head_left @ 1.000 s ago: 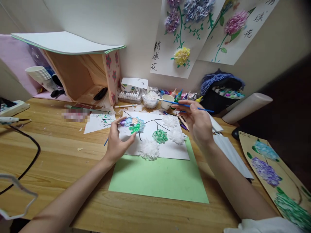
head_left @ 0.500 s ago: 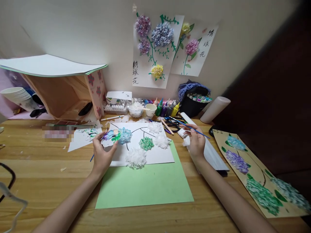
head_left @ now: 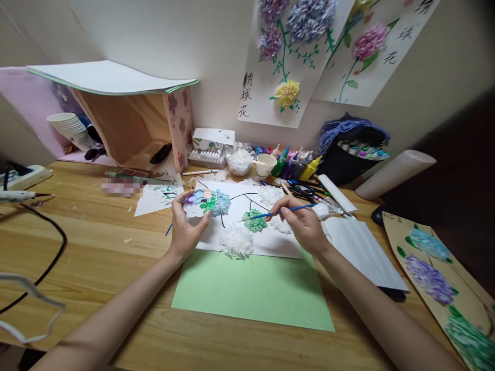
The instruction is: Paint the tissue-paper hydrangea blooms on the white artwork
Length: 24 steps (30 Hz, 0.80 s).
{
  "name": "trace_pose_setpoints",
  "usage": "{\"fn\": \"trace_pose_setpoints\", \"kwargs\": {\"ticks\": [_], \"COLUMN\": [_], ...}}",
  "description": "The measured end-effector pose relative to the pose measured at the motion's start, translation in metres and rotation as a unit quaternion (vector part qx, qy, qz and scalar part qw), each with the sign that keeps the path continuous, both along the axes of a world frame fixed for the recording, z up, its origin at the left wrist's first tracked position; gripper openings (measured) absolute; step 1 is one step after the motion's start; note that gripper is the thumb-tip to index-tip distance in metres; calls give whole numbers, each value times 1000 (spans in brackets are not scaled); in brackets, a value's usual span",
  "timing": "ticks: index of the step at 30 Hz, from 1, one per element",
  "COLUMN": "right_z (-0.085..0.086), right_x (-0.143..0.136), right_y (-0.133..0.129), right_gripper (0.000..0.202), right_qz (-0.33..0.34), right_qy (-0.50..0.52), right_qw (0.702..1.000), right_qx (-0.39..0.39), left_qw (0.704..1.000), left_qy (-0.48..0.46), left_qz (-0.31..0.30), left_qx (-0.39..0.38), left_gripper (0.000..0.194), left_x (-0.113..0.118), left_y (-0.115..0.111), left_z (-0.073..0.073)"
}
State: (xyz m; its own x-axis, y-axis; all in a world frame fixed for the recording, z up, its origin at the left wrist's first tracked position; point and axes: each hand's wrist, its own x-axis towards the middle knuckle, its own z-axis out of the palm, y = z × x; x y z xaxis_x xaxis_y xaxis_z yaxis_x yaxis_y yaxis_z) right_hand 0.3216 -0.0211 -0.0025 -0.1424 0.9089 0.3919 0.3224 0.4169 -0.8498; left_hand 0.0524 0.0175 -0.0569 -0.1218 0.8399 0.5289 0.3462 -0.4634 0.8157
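The right hand (head_left: 305, 226) has a slim blue paintbrush (head_left: 260, 216) pinched between thumb and fingers, its tip hanging right by the left side of the green blossom (head_left: 256, 225) on the white sheet (head_left: 276, 246); touching or just above, I can't tell from here! Over at the left side of the white sheet, the left hand (head_left: 186, 234) is closed on a paint palette (head_left: 199, 198), thumb and fingers gripping its edges, with purple, blue, peach and bright green smears on show.

Now the tally: 2 blossoms carry colour, the green at the middle of the white sheet and the pale blue blossom (head_left: 221, 202) on its left, right beside the palette. That leaves 3 plain: the front white blossom (head_left: 236, 242) at the near edge, the back white blossom (head_left: 270, 195) at the far right, and the side white blossom (head_left: 281, 225) close by the right hand. I'd judge the colouring under halfway.

And the textures! Ruffled, fringed, rounded tufts, apparently tissue paper, against flat paper and thin black stem lines (head_left: 240, 196). Beneath the white sheet's near edge lies a matte green sheet (head_left: 251, 288) on the grained wooden surface (head_left: 108, 257); behind it stand a paper cup (head_left: 266, 166) and nozzled plastic bottles (head_left: 282, 165).
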Motion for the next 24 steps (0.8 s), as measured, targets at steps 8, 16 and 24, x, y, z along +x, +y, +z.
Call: {"fn": "trace_pose_setpoints", "kwargs": {"ticks": [8, 16, 24], "right_z": [-13, -14, -17], "right_x": [-2, 5, 5], "right_y": [12, 16, 17], "right_gripper": [17, 16, 17], "right_qz": [16, 21, 13], "right_qy": [-10, 0, -1], "right_qw": [998, 996, 997], "right_qx": [-59, -89, -81], "left_qw": [999, 997, 997], "left_qy": [27, 51, 49], "left_qz": [-32, -52, -55], "left_qx": [10, 26, 19], "left_gripper": [62, 62, 62], "left_x": [7, 8, 8], "left_y": [-3, -5, -4], "left_z": [-2, 0, 0]}}
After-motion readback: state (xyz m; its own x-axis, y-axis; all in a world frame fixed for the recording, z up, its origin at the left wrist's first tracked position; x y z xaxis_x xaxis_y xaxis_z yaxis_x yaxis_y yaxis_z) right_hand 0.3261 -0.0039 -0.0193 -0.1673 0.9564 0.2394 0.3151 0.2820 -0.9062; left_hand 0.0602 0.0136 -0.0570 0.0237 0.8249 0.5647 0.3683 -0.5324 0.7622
